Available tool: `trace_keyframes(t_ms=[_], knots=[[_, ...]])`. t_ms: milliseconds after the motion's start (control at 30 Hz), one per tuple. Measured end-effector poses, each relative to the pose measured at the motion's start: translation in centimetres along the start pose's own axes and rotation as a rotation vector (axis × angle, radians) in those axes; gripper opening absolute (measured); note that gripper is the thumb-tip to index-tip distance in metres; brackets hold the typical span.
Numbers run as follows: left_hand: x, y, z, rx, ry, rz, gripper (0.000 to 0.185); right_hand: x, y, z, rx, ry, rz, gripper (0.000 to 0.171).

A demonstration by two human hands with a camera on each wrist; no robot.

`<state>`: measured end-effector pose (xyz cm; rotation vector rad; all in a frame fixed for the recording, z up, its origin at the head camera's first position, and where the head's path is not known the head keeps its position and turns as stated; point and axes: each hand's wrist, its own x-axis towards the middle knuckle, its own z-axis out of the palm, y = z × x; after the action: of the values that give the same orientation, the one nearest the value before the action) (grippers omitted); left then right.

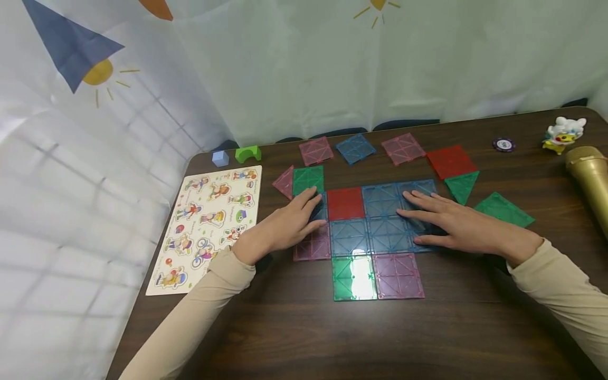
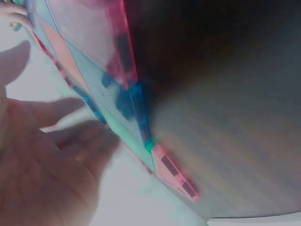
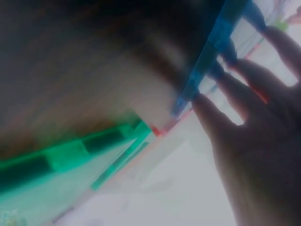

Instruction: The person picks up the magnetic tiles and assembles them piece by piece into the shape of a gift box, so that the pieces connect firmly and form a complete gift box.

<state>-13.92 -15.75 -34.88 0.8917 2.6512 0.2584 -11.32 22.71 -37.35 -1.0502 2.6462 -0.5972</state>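
Translucent magnetic tiles lie flat, edge to edge, in a patchwork mid-table. It holds a red square [image 1: 345,203], several blue squares [image 1: 349,236], a green square [image 1: 344,277] and a pink square [image 1: 398,275] along the near side. My left hand [image 1: 287,221] rests with extended fingers over the patchwork's left edge, partly covering a blue tile and a purple-pink tile [image 1: 313,248]. Just beyond those fingertips are another green square [image 1: 307,178] and a pink triangle [image 1: 285,182]. My right hand [image 1: 451,221] spreads its fingers over the blue tiles at the right edge, fingertips touching them.
Loose tiles lie behind and right: pink [image 1: 316,151], blue [image 1: 355,149], red [image 1: 450,162], green [image 1: 504,209]. On the left is a picture puzzle board [image 1: 214,203], with a blue cube [image 1: 220,158] and green arch block [image 1: 248,153] behind. A figurine [image 1: 564,133] and gold microphone [image 1: 589,174] stand far right.
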Motion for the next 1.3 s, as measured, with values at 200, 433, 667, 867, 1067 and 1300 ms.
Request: trace_keyframes(t_ms=[200, 433, 667, 867, 1067, 1300], knots=[[1.7, -1.5, -0.8, 0.008, -0.037, -0.18, 0.078, 0.2, -0.2, -0.1, -0.008, -0.01, 0.011, 0.064], [1.7, -3.1, -0.6, -0.06, -0.04, -0.231, 0.083, 1.3, -1.5, -1.3, -0.108, -0.003, -0.009, 0.054], [1.4, -3.3, 0.0, -0.026, -0.008, -0.233, 0.083, 6.6, -4.5, -2.0, -0.183, 0.018, -0.023, 0.054], [1.4, -1.9, 0.1, 0.116, -0.06, -0.3, 0.081, 12.8, -7.1, -0.3, -0.077, 0.015, -0.125, 0.067], [1.3, -1.3, -0.3, 0.084, -0.077, -0.325, 0.081, 16.9, -8.1, 0.8, -0.058, -0.082, -0.106, 0.075], [0.8, -1.4, 0.0, 0.107, -0.043, -0.313, 0.081, 18.9, -8.0, 1.3, -0.079, -0.178, -0.055, 0.074]])
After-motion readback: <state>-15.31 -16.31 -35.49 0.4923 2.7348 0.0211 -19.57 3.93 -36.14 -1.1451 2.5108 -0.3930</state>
